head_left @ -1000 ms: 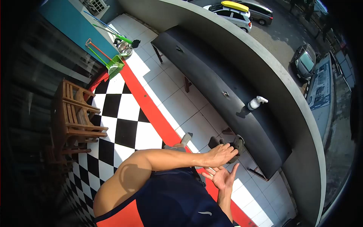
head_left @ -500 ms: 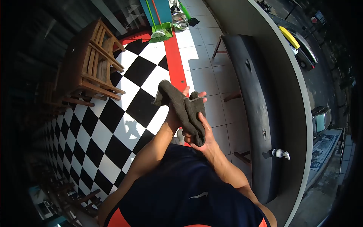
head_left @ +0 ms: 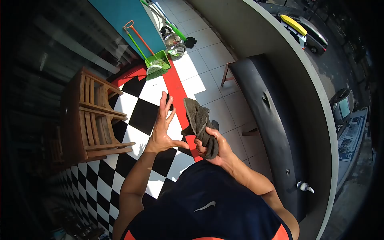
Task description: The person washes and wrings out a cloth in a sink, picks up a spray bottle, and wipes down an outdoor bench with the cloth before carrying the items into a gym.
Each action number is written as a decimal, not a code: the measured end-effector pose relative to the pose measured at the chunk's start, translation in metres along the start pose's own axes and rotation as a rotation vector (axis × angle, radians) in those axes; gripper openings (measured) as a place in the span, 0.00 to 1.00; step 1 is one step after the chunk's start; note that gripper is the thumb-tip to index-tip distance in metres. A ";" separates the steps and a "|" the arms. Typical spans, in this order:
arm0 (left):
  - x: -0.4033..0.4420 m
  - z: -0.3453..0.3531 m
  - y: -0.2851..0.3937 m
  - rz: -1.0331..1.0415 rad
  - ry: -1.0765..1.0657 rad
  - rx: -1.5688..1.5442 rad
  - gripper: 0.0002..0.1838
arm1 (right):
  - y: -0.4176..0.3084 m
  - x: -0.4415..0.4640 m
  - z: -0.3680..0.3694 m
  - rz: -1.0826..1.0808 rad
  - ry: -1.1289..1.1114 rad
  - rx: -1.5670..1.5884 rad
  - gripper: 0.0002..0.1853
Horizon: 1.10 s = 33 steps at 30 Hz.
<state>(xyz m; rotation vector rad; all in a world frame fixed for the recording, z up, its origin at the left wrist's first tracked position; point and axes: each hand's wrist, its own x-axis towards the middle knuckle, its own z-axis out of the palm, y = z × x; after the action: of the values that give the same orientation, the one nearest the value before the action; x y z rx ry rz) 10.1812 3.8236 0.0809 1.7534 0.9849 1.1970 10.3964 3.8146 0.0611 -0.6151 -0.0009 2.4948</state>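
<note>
A dark grey-brown cloth [head_left: 200,122] is bunched in my right hand [head_left: 218,148], its fingers wrapped round the lower part. The cloth's upper end stands up loosely above that hand. My left hand [head_left: 162,128] is apart from the cloth, to its left, with the fingers spread and the thumb pointing toward it. Nothing is in the left palm. Both hands are in front of my dark shirt, over the checkered floor [head_left: 146,116] and its red border strip.
A long black padded bench [head_left: 268,108] runs along the low wall [head_left: 312,116] at right, with a pump bottle [head_left: 305,187] on it. Wooden folded chairs and a table [head_left: 94,116] stand at left. A green broom [head_left: 156,71], dustpan [head_left: 162,60] and metal bowls [head_left: 176,50] are ahead.
My left hand has let go of the cloth and moved left with its fingers spread. The right hand keeps hold of it. The view has shifted, bringing more of the area ahead into sight.
</note>
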 end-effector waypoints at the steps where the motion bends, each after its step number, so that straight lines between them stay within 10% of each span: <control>1: 0.020 -0.009 -0.004 0.140 -0.165 0.359 0.66 | -0.026 0.011 0.008 0.076 -0.188 0.096 0.20; 8: 0.230 -0.056 -0.016 0.580 0.038 0.590 0.27 | -0.175 0.106 0.101 0.512 -0.689 0.132 0.26; 15: 0.421 -0.136 -0.050 -0.022 -0.795 1.018 0.23 | -0.364 0.237 0.128 0.182 -0.241 -1.206 0.45; 19: 0.563 -0.159 -0.093 -0.041 -0.972 1.173 0.27 | -0.438 0.325 0.159 -0.229 -0.184 -1.135 0.30; 22: 0.705 -0.207 -0.134 0.206 -1.359 0.226 0.53 | -0.499 0.344 0.183 -0.175 -0.395 -0.665 0.27; 25: 0.827 -0.195 -0.222 0.506 -1.259 -0.600 0.77 | -0.549 0.361 0.206 -0.182 -0.724 0.048 0.39; 27: 0.868 -0.121 -0.224 0.434 -0.988 -1.041 0.66 | -0.594 0.375 0.222 -0.261 -0.822 0.230 0.37; 33: 0.991 -0.017 -0.208 0.512 -1.196 -1.851 0.11 | -0.747 0.376 0.234 -0.562 -1.051 0.148 0.31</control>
<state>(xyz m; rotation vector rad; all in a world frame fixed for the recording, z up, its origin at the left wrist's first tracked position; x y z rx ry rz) 10.3841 4.8027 0.2415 0.6726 -1.1113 0.5150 10.4126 4.6706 0.2073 0.7054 -0.3295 1.9571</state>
